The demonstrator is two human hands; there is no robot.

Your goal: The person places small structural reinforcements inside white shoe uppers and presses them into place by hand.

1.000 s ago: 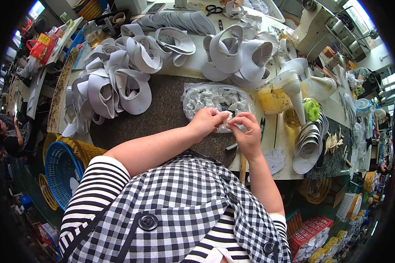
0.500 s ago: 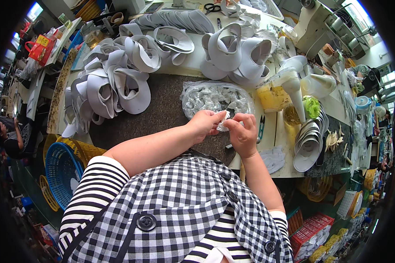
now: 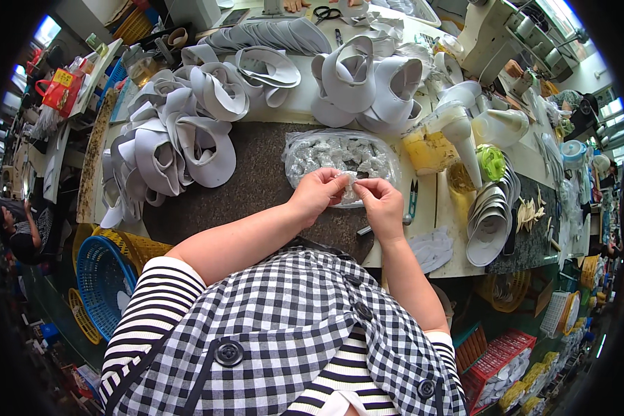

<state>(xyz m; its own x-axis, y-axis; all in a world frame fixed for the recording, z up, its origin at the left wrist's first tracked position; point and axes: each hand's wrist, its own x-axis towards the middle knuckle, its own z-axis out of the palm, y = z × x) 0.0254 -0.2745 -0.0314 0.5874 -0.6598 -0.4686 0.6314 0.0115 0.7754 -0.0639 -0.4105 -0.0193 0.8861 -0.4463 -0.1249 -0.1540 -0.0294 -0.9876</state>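
Between my two hands is a small whitish, crinkled piece [image 3: 349, 184], its kind too small to make out. My left hand [image 3: 317, 195] pinches it from the left with thumb and fingers. From the right, my right hand [image 3: 381, 206] grips it between thumb and forefinger. Just beyond and partly behind my fingers lies a clear plastic tray [image 3: 299, 141] lined with a bag and filled with shiny, crinkled clear-wrapped bits. Both hands are over its near edge, above a dark brown work mat [image 3: 253, 163].
Grey-white curved shoe uppers [image 3: 208, 152] are heaped at the left, with more beyond the tray. To the right stand a yellowed glue container [image 3: 423, 149], teal-handled snips [image 3: 412, 201] and stacked white pieces [image 3: 489, 232]. A blue basket [image 3: 93, 277] stands below the table's left edge.
My fingers have shifted on the small piece, the right hand's fingertips now closer to the left's. The view has moved slightly, and another person's hands show at the far edge.
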